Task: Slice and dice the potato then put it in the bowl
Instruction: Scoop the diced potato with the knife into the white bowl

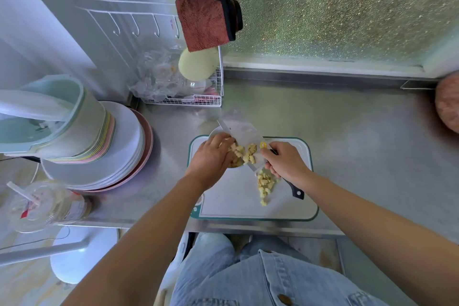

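As right hand (285, 164) holds knife (244, 131) | left hand (211, 156) at bowl (213, 132) (board's (285, 204) left edge)

I see pale yellow potato dice in two lots: one heap (244, 152) on the tilted cleaver (242, 131) blade over the white bowl (213, 132), some already inside, the rest (266, 182) piled loosely on the cutting board (236, 201).

The bowl (213, 132) sits at the cutting board's (236, 197) far-left corner.
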`<state>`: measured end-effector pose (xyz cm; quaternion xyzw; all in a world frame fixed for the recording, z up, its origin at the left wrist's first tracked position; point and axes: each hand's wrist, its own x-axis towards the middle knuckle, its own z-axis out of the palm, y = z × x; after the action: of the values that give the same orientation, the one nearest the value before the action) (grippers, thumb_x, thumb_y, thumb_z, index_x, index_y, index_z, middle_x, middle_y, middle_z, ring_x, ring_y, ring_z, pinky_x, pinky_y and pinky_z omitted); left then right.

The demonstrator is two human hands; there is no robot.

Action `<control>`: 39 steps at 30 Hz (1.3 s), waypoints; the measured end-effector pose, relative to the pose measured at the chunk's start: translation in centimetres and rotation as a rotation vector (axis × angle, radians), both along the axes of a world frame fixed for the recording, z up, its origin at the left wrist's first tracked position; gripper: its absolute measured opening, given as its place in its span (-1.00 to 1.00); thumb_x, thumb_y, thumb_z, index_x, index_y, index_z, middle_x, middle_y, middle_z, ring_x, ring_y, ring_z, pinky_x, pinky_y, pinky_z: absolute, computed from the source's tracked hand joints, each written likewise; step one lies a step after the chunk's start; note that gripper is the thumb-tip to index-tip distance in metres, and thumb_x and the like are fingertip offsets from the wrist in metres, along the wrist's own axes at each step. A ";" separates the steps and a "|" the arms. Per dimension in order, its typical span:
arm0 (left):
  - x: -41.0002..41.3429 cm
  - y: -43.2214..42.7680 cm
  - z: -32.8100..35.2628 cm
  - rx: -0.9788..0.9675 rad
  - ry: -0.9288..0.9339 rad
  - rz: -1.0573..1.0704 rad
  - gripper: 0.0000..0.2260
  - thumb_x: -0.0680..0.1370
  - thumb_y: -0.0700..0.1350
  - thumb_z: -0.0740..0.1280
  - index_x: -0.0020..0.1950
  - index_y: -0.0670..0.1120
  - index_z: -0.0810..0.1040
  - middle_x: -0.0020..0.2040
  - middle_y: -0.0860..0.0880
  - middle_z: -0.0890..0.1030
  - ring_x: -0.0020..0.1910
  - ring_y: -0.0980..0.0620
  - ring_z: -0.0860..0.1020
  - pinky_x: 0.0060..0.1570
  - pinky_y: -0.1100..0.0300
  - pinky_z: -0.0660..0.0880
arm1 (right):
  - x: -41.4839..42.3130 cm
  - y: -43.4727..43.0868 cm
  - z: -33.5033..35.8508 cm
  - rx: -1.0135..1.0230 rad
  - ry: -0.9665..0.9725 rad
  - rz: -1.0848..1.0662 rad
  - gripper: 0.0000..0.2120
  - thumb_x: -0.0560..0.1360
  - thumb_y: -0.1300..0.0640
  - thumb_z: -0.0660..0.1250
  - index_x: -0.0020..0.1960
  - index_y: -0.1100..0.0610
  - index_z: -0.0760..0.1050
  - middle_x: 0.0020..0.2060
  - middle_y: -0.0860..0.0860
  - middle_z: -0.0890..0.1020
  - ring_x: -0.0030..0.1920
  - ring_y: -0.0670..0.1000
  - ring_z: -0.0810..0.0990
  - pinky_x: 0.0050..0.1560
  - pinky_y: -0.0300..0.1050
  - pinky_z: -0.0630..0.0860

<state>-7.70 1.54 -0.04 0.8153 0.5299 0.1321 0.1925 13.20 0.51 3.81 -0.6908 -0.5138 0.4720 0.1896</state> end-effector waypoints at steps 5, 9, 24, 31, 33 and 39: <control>1.5 0.7 1.1 0.003 -0.007 -0.035 -0.60 0.66 -0.08 0.13 0.49 -0.14 0.29 0.48 -0.08 0.30 0.45 -0.07 0.26 0.43 0.09 0.18 | -0.6 0.8 0.4 0.040 0.043 -0.042 -0.74 0.55 0.13 0.22 -0.29 0.20 0.37 -0.44 0.09 0.54 -0.57 -0.03 0.37 -0.55 -0.23 0.32; 1.8 0.5 0.6 -0.040 0.027 -0.083 -0.56 0.68 -0.05 0.06 0.55 -0.13 0.18 0.56 -0.02 0.16 0.50 -0.03 0.18 0.46 0.08 0.18 | -0.9 1.0 0.2 0.029 0.077 -0.094 -0.74 0.54 0.15 0.23 -0.31 0.21 0.38 -0.44 0.11 0.55 -0.59 -0.04 0.36 -0.54 -0.23 0.31; 0.0 -0.8 -0.2 -0.031 0.052 -0.056 -0.61 0.66 -0.07 0.11 0.49 -0.12 0.30 0.49 -0.07 0.31 0.42 -0.11 0.33 0.39 0.01 0.28 | -0.7 0.9 0.3 0.023 0.108 -0.142 -0.72 0.56 0.15 0.22 -0.31 0.20 0.39 -0.43 0.12 0.54 -0.61 -0.05 0.35 -0.57 -0.25 0.30; 2.8 -0.3 1.4 0.014 0.018 -0.184 -0.55 0.67 -0.08 0.08 0.56 -0.09 0.15 0.56 -0.03 0.15 0.54 -0.01 0.10 0.50 0.09 0.04 | -1.5 0.7 0.2 0.052 0.082 -0.085 -0.64 0.59 0.10 0.15 -0.34 0.19 0.44 -0.46 0.10 0.55 -0.62 -0.05 0.37 -0.54 -0.21 0.32; 3.4 -0.4 1.4 0.012 0.022 -0.240 -0.56 0.68 -0.08 0.07 0.56 -0.10 0.16 0.56 -0.03 0.16 0.54 0.01 0.09 0.52 0.08 0.03 | -1.8 0.8 0.3 0.033 0.109 -0.110 -0.64 0.59 0.12 0.13 -0.34 0.19 0.44 -0.48 0.11 0.54 -0.62 -0.04 0.36 -0.52 -0.19 0.32; 0.0 -1.0 -0.4 -0.012 0.160 -0.245 -0.51 0.63 -0.01 -0.04 0.52 -0.15 0.25 0.52 -0.09 0.25 0.50 -0.10 0.23 0.44 -0.05 0.25 | -0.9 0.8 0.5 -0.035 0.195 -0.248 -0.72 0.58 0.14 0.16 -0.29 0.18 0.28 -0.40 0.17 0.52 -0.58 -0.02 0.31 -0.57 -0.24 0.24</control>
<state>-7.74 0.56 -0.43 0.8805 0.4411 0.0387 0.1692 12.26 1.35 4.27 -0.7031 -0.3956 0.5186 0.2831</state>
